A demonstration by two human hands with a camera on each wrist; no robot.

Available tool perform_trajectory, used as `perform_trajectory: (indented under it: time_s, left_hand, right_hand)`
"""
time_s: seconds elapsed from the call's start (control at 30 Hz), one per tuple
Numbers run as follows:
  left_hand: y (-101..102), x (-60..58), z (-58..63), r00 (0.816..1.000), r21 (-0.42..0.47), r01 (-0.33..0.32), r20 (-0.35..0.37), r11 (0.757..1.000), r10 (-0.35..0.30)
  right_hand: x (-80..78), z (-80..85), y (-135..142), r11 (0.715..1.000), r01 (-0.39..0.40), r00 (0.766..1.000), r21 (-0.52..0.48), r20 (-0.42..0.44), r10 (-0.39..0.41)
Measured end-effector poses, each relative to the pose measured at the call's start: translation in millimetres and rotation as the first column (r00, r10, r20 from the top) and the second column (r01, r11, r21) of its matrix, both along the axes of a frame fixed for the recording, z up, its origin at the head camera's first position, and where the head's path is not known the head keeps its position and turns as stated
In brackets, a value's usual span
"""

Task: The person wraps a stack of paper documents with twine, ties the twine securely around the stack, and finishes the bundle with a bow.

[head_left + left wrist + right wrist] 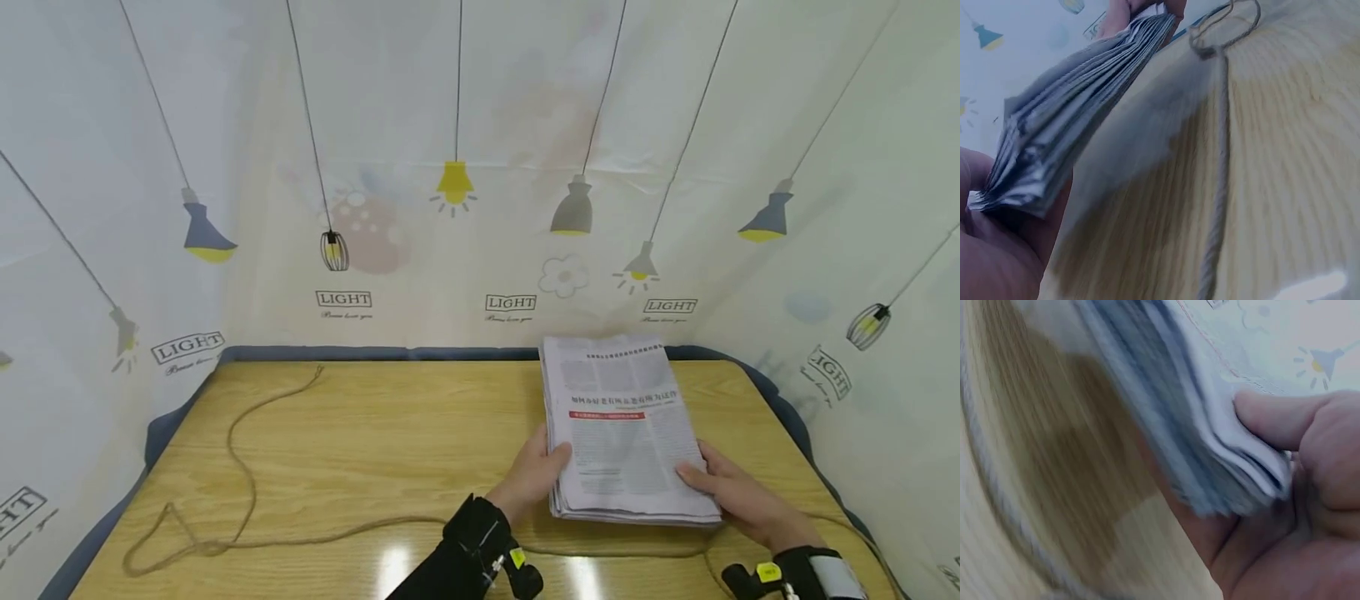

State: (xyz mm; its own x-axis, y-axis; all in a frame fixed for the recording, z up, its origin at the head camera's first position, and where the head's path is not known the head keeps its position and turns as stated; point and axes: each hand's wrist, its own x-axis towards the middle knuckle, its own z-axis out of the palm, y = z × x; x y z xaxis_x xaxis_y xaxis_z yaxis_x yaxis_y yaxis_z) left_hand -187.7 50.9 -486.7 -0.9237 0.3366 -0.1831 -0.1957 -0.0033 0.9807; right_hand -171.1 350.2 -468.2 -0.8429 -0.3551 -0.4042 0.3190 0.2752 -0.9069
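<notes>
Left hand point(531, 475) and right hand point(742, 498) pinch the papers point(618, 450). Even pressure should keep edges aligned; blur partly hides the grip beneath.

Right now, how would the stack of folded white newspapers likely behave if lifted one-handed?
The stack of folded white newspapers is probably heavy, given its many layers. Its thin sheets may sag. No tie shows around it, so they could slide apart.

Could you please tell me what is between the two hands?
The head view shows a stack of newspapers held between the left hand and the right hand.
</notes>
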Motion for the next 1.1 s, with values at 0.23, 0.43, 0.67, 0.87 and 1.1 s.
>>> perform_trajectory:
  time_s: [0.23, 0.43, 0.67, 0.87, 1.1]
  left_hand:
    - [-35, -8.6, 3.5, 1.0, -0.005, 0.018, -0.009, 1.0, -0.018]
    - [-65, -7.0, 5.7, 0.998, 0.005, 0.059, -0.013, 0.998, -0.058]
    - [-94, 3.5, 12.0, 0.997, 0.01, 0.079, -0.026, 0.997, -0.078]
    - [-105, 4.3, 11.3, 0.999, -0.013, -0.014, 0.052, 1.0, 0.015]
    - [-125, 2.6, 15.0, 0.999, -0.079, 0.021, 0.029, 0.997, -0.019]
  right_hand:
    - [-10.6, 15.7, -28, 0.997, -0.072, 0.997, -0.03, -0.029, 0.071]
    - [-23.3, 23.6, -61, 0.999, 0.044, 0.997, -0.011, -0.056, -0.045]
    - [-29.4, 14.5, -103, 0.972, 0.229, 0.963, -0.044, -0.135, -0.233]
    - [-29.2, 9.1, -128, 0.971, 0.24, 0.917, -0.015, -0.324, -0.231]
    - [-25.7, 9.6, -147, 0.973, 0.228, 0.921, 0.033, -0.33, -0.204]
